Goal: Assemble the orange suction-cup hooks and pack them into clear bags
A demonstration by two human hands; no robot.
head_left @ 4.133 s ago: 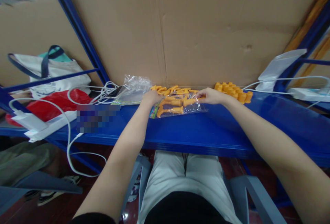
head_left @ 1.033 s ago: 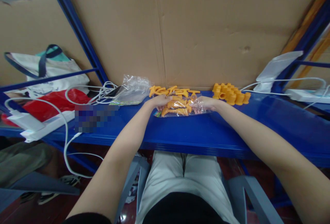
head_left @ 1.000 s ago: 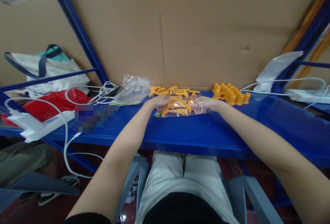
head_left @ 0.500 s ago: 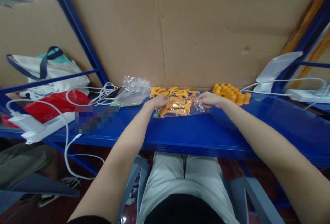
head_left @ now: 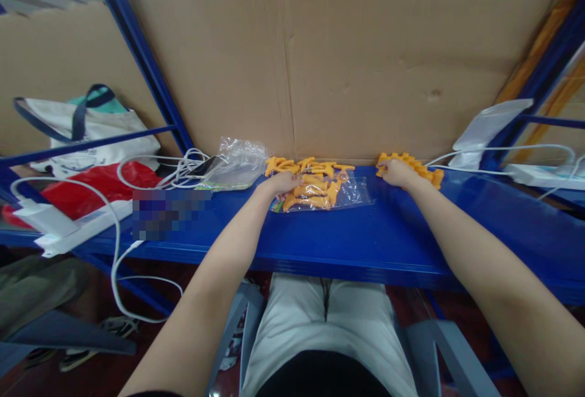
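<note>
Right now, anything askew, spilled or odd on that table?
Mainly the white cable: it droops past the front edge of the blue table at the picture's left, where it could snag. A pixelated patch nearby hides part of the view. No spill or damage shows around the left hand or right hand.

On a blue table (head_left: 347, 238), left to right, we see cables (head_left: 188, 165), clear bags (head_left: 241, 164), orange pieces (head_left: 320, 168) behind a filled bag (head_left: 354, 193), orange cylinders (head_left: 432, 176)

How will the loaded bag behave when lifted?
The loaded bag will probably sag: it looks thin, clear and creased. Glossy highlights suggest a slick surface. The orange parts inside could slide, since slack remains at one end.
</note>
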